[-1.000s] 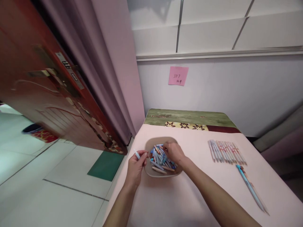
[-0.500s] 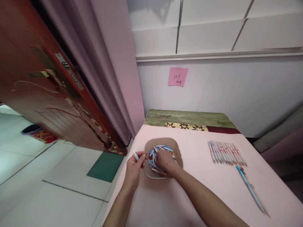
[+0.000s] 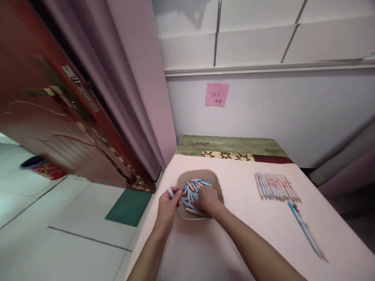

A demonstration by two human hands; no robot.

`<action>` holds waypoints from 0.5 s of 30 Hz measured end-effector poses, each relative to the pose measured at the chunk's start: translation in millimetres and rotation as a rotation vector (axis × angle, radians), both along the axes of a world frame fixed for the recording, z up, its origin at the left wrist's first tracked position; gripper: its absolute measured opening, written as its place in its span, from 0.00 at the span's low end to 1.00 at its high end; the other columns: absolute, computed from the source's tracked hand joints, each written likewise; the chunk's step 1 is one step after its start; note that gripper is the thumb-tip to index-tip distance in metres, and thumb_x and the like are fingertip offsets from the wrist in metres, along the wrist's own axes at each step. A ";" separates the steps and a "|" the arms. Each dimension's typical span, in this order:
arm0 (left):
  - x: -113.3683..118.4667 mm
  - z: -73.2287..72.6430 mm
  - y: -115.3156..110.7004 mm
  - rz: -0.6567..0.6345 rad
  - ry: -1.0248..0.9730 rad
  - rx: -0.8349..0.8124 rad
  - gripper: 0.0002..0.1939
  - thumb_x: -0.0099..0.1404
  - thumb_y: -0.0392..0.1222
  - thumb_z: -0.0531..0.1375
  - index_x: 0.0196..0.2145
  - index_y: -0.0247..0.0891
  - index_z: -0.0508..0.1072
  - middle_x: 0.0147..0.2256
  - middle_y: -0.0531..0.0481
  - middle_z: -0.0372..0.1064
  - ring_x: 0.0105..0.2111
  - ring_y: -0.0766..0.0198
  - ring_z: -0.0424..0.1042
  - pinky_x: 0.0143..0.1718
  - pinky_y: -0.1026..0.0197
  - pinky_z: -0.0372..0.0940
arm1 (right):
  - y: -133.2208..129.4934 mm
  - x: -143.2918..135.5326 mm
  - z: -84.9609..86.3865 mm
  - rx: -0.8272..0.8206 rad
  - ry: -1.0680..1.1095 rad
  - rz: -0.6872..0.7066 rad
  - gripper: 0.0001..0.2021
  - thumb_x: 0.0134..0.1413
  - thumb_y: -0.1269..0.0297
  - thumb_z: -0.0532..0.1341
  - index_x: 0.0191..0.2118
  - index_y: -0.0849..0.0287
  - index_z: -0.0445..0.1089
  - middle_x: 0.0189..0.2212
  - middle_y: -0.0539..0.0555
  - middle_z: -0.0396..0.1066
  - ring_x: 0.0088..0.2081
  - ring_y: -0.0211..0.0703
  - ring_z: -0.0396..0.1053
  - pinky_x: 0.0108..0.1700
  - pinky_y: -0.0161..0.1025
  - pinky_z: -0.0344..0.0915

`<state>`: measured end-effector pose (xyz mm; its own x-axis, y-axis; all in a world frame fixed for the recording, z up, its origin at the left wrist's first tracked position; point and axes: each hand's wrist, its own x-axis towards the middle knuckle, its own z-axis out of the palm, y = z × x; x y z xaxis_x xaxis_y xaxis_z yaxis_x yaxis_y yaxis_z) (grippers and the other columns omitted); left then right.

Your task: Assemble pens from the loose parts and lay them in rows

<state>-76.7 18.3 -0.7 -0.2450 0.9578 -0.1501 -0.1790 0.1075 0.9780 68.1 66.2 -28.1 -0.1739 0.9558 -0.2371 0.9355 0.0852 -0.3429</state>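
Pale pink counter (image 3: pixel 234 242) against a white wall, red door ajar at left. Left hand (image 3: pixel 167 205) pinches a small light-blue pen piece (image 3: pixel 170 192) at the tray (image 3: pixel 218 187) edge, unchanged. Right hand (image 3: pixel 205 199), since half a second ago, sits deeper among the loose pieces (image 3: pixel 195 185), grip curled, contents hidden. Finished pens (image 3: pixel 275 186) lie well apart at right.

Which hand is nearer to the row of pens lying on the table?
The right hand. It rests in the tray of small pen parts, left of the row of pens. The left hand is farther away, beyond the tray's left edge.
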 end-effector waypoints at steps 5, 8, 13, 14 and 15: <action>2.0 2.7 -2.3 -0.007 0.010 0.001 0.14 0.49 0.46 0.67 0.30 0.34 0.74 0.21 0.54 0.68 0.18 0.73 0.56 0.20 0.68 0.50 | -2.6 7.5 7.4 0.018 0.127 -0.021 0.10 0.44 0.68 0.62 0.35 0.64 0.75 0.35 0.67 0.76 0.39 0.55 0.74 0.38 0.41 0.65; 10.0 2.8 -2.2 -0.022 0.016 -0.020 0.15 0.47 0.45 0.68 0.30 0.33 0.75 0.17 0.57 0.63 0.18 0.73 0.56 0.20 0.68 0.50 | -7.1 20.8 14.3 0.025 0.290 0.023 0.08 0.50 0.66 0.58 0.33 0.61 0.73 0.30 0.59 0.77 0.34 0.46 0.75 0.35 0.35 0.65; 27.8 -4.4 0.9 -0.110 -0.015 -0.054 0.16 0.48 0.47 0.68 0.30 0.32 0.74 0.15 0.58 0.58 0.17 0.73 0.54 0.19 0.68 0.49 | -21.7 31.9 17.6 -0.014 0.672 0.058 0.09 0.54 0.59 0.57 0.34 0.59 0.69 0.21 0.49 0.74 0.22 0.35 0.70 0.24 0.28 0.62; 29.8 -5.6 1.6 -0.109 -0.022 -0.043 0.15 0.48 0.47 0.68 0.28 0.33 0.73 0.15 0.59 0.58 0.17 0.73 0.54 0.19 0.68 0.49 | -23.9 32.2 18.9 -0.001 0.779 0.040 0.09 0.53 0.59 0.59 0.32 0.59 0.69 0.20 0.48 0.73 0.21 0.35 0.69 0.23 0.28 0.61; 31.1 -6.0 2.1 -0.100 -0.028 -0.027 0.14 0.49 0.47 0.68 0.26 0.33 0.72 0.15 0.59 0.58 0.17 0.73 0.54 0.19 0.68 0.49 | -25.6 32.1 21.2 0.021 0.875 0.021 0.08 0.51 0.59 0.60 0.31 0.59 0.69 0.20 0.48 0.72 0.21 0.36 0.68 0.23 0.29 0.61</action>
